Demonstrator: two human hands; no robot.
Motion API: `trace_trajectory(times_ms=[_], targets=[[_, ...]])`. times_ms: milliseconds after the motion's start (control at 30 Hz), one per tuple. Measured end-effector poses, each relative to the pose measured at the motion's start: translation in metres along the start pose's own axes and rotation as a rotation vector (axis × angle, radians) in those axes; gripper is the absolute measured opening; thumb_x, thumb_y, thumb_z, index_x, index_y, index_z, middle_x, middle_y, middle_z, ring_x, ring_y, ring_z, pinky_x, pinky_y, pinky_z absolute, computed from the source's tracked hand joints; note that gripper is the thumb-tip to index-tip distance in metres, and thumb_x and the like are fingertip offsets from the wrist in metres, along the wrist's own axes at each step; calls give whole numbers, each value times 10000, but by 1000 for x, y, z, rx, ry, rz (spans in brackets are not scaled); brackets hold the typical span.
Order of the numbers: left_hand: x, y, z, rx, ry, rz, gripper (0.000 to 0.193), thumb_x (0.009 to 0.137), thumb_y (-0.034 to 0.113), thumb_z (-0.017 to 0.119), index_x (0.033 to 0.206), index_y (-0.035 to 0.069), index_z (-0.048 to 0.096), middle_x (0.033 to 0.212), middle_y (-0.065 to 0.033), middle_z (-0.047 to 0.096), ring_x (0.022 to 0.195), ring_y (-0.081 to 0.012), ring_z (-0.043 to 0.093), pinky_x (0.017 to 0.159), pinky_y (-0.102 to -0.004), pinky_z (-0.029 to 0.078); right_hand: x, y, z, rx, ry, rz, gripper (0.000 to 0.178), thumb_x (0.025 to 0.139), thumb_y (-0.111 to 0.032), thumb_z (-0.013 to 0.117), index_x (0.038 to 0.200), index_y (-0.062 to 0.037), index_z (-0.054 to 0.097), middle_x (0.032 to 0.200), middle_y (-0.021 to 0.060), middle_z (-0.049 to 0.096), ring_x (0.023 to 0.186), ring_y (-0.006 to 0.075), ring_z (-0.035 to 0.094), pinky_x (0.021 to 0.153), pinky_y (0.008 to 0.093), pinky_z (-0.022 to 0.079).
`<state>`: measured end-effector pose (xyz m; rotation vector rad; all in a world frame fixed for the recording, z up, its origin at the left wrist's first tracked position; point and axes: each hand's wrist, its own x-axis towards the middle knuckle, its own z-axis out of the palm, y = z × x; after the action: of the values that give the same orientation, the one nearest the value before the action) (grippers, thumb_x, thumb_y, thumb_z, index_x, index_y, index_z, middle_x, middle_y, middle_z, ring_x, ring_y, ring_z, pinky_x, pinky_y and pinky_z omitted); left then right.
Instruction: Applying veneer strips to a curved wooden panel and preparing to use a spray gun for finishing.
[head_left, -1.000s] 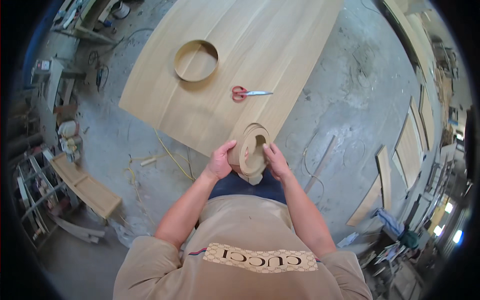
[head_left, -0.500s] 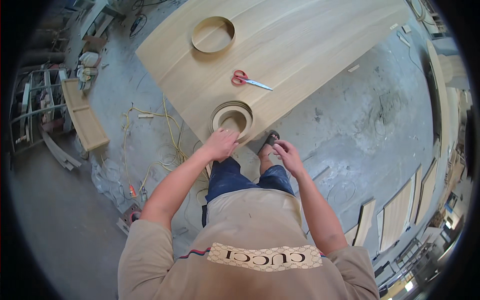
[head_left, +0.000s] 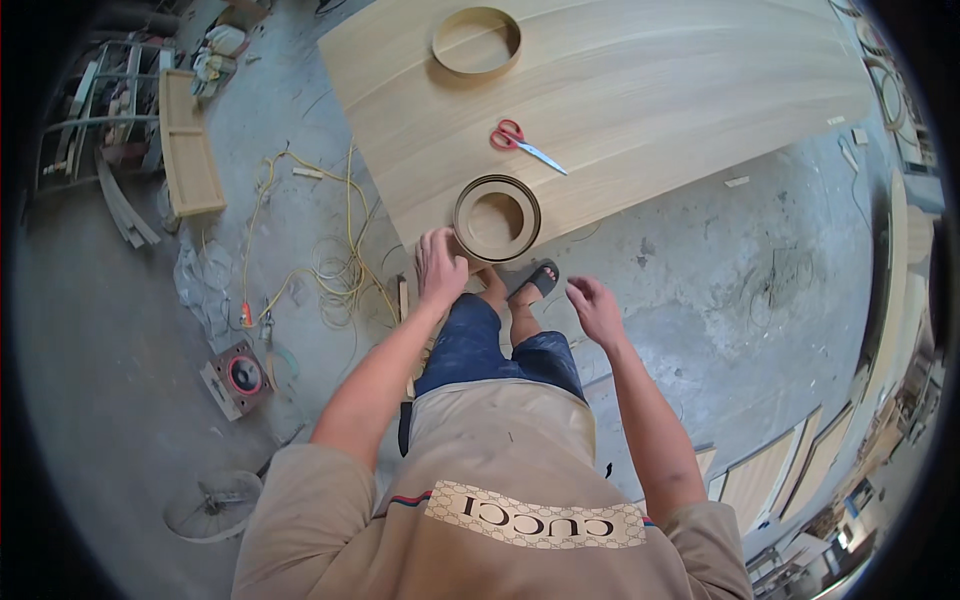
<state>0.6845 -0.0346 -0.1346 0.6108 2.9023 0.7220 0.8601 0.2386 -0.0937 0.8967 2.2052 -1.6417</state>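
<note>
A coil of wood-coloured edge banding (head_left: 468, 236) lies flat near the close corner of a large wood-grain panel (head_left: 620, 125). My left hand (head_left: 440, 268) is at the coil's near left side, by the panel's edge. Its fingers are loosely bent and the thumb stands apart; no object shows in its grasp. Off the panel to the right, my right hand (head_left: 597, 308) hangs in the air with relaxed, slightly curled fingers and nothing visible in them. Scissors with red handles (head_left: 507, 135) rest beyond the coil. A larger hoop of wood-coloured strip (head_left: 478, 70) stands on edge farther back.
Yellow cord (head_left: 352, 240) and thin loops of strip lie on the floor at left. A wooden frame (head_left: 192, 150) and a square block with a round red-rimmed centre (head_left: 243, 375) are also left. Boards (head_left: 765, 465) lean at the right.
My left hand has moved from the coil's opening to its outer left side. My right hand has shifted slightly right. The view has turned, so the panel appears rotated and higher.
</note>
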Motion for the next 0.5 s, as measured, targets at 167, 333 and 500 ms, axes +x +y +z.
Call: trace_trajectory(times_ms=[167,333,500], targets=[[-10,26,26,-860,-246,-971,687,1029,343,611,1556,94,248,1096,-144,630,655,-162,664,478,-296,559,80,-93,34,-393,-6,-339,365,936,-236,669,1261,-71,676,1141,198,690,1077,361,681,914,439,543],[-6,38,42,-1066,-57,-975,630,1056,281,570,1602,177,273,1131,-128,667,705,-162,675,507,-307,587,160,-133,88,-745,-6,-735,484,905,-166,661,1384,-159,595,1366,106,624,1255,322,584,1049,492,458],[-14,32,52,-1249,-48,-1058,530,1081,274,547,1543,124,334,1146,-100,617,808,-161,680,634,-330,628,190,-136,111,-1120,-243,-669,477,908,-229,669,1381,-242,604,1357,55,637,1266,289,582,1046,518,445]])
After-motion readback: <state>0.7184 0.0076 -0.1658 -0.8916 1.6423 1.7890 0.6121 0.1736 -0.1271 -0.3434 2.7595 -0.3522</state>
